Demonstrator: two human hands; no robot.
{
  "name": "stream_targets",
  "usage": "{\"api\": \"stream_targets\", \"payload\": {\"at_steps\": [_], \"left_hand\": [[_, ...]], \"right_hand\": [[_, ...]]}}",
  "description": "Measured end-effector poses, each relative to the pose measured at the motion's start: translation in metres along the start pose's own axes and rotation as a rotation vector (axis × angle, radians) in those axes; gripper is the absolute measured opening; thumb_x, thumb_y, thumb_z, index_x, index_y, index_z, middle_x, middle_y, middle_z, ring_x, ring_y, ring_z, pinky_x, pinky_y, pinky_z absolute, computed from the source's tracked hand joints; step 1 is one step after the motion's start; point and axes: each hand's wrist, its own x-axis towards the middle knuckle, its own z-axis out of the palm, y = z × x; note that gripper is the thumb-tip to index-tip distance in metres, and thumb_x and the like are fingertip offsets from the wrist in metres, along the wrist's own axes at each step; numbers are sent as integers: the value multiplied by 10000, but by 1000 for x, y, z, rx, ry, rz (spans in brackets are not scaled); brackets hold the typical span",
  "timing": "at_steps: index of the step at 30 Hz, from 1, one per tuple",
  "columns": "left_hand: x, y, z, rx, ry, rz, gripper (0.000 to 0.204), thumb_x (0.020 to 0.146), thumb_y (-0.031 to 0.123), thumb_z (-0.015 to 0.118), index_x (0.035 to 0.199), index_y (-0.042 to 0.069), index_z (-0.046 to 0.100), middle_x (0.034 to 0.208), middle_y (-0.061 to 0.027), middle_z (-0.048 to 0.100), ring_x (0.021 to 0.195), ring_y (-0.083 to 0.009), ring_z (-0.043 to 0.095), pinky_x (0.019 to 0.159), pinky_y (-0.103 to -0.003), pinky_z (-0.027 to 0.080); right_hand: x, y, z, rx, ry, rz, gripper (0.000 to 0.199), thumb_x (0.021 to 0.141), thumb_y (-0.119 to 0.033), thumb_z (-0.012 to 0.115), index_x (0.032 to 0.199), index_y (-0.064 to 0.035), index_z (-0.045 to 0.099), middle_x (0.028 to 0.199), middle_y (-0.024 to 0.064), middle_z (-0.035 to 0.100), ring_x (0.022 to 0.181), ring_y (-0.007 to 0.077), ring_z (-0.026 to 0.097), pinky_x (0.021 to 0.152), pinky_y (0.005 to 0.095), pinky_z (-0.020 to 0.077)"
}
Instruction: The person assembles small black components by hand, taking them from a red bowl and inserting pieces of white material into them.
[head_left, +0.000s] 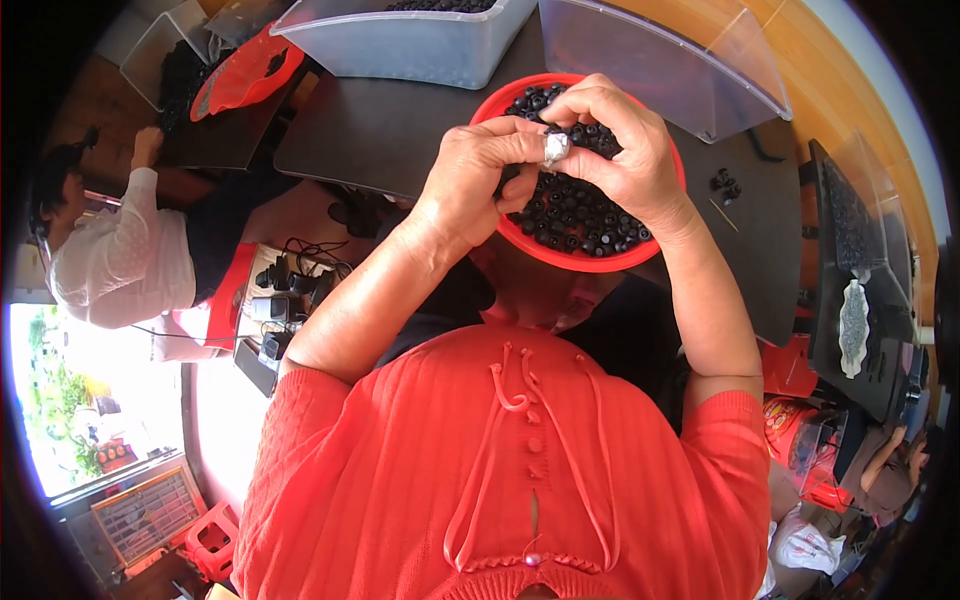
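Observation:
Both my hands are raised over a round red basin (600, 264) holding many small black round parts (590, 215), some of which look like rings or caps with a hole. My left hand (475, 165) has its thumb and fingers closed in a pinch. My right hand (630, 150) pinches from the other side, its fingers curled and its thumb tip meeting the left thumb. A small whitish, shiny wrap or piece (556, 149) shows where the thumbs meet; I cannot tell whether it is worn or held. Anything between the fingertips is hidden.
Clear plastic bins (420, 55) stand behind the basin on the dark table (350, 130). A few black parts (725, 185) and a thin stick (722, 214) lie right of it. Another person (125, 240) sits at the left, near a red tray (250, 75).

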Motion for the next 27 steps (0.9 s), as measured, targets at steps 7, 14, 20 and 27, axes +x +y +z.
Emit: {"api": "stream_targets", "payload": {"at_steps": [7, 14, 20, 27], "left_hand": [[-1, 4, -7, 153, -59, -57, 152, 943, 124, 664, 995, -19, 666, 639, 4, 496, 498, -76, 377, 466, -252, 259], [3, -2, -2, -70, -106, -126, 174, 922, 178, 719, 879, 23, 650, 669, -1, 498, 495, -90, 386, 460, -253, 252], [12, -12, -11, -194, -191, -154, 256, 977, 258, 601, 1053, 13, 619, 818, -53, 567, 558, -120, 412, 460, -261, 301], [6, 0, -18, -423, -273, -209, 276, 1001, 198, 446, 1085, -23, 591, 843, -89, 579, 671, -203, 504, 479, -262, 320]], "right_hand": [[0, -1, -4, 28, -95, -38, 210, 721, -6, 800, 895, -30, 683, 826, 50, 632, 774, 211, 625, 712, 322, 500], [-4, -9, -9, -11, -110, 70, 175, 753, 6, 778, 856, -27, 640, 765, 36, 622, 685, 167, 618, 625, 304, 487], [1, 7, -15, 132, -195, 153, 215, 794, -32, 773, 973, -32, 655, 756, 0, 598, 697, 92, 580, 648, 250, 475], [-5, 14, -88, -165, -256, 516, 174, 807, -62, 718, 970, -5, 698, 683, -27, 568, 686, 65, 541, 679, 251, 462]]}}
